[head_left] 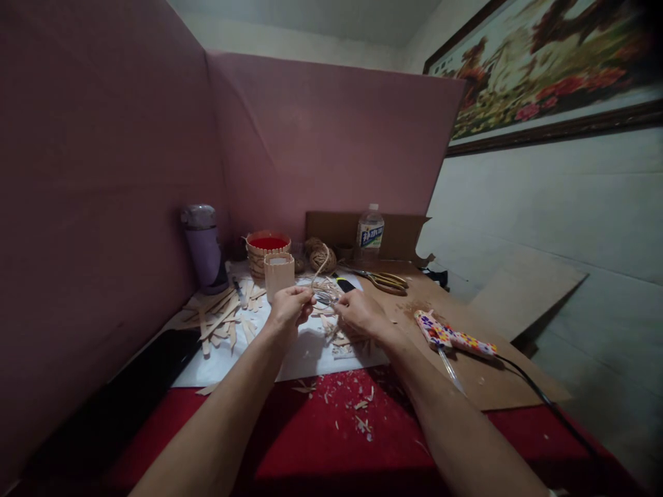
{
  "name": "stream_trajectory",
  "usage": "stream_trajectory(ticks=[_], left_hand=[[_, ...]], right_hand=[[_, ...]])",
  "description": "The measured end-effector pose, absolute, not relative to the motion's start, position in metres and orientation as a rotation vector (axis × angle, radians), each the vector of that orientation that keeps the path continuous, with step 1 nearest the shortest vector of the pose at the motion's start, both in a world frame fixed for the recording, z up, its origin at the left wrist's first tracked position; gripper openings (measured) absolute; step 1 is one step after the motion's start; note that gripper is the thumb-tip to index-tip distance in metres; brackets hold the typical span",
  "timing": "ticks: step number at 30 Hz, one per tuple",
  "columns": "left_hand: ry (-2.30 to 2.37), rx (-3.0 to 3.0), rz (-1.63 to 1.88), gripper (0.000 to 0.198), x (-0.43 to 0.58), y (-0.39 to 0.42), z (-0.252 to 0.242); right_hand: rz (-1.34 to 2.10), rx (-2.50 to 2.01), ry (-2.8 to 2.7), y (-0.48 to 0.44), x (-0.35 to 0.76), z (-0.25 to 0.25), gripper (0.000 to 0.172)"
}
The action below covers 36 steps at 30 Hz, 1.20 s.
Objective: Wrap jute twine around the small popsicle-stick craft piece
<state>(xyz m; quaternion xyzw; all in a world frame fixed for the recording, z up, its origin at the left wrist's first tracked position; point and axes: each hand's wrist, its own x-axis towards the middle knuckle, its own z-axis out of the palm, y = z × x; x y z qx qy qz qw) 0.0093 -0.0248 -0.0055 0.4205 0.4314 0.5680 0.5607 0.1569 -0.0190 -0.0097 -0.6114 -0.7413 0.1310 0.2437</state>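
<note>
My left hand is closed in a pinch on a strand of twine, which rises in a loop toward the twine ball behind. Close by on the right, my right hand is also closed, fingertips pressed together. Whatever it grips is too small and blurred to name; thin shiny lines show between the two hands. Just behind my left hand stands a small cup of upright wooden sticks, its base partly hidden. Wood scraps lie beneath my right hand.
Loose wooden sticks litter the white paper at left, near a purple bottle. A stick-covered basket with red inside, a clear bottle and scissors stand or lie behind. A flowered glue gun rests on cardboard at right, its cord trailing forward.
</note>
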Motion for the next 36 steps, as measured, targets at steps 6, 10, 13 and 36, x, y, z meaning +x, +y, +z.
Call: stream_trajectory(ticks=[6, 10, 13, 36], left_hand=[[1.054, 1.004, 1.317, 0.017, 0.014, -0.028, -0.006], [0.978, 1.065, 1.266, 0.022, 0.018, -0.031, -0.007], [0.972, 1.107, 1.23, 0.022, 0.019, -0.032, -0.006], [1.168, 1.59, 1.109, 0.008, 0.017, -0.03, -0.003]], right_hand=[[-0.037, -1.424, -1.79, -0.019, 0.15, -0.004, 0.027], [0.454, -1.124, -1.929, -0.012, 0.139, -0.014, 0.031], [0.635, -1.097, -1.906, -0.008, 0.14, -0.017, 0.034], [1.425, -0.986, -1.804, -0.017, 0.171, -0.004, 0.028]])
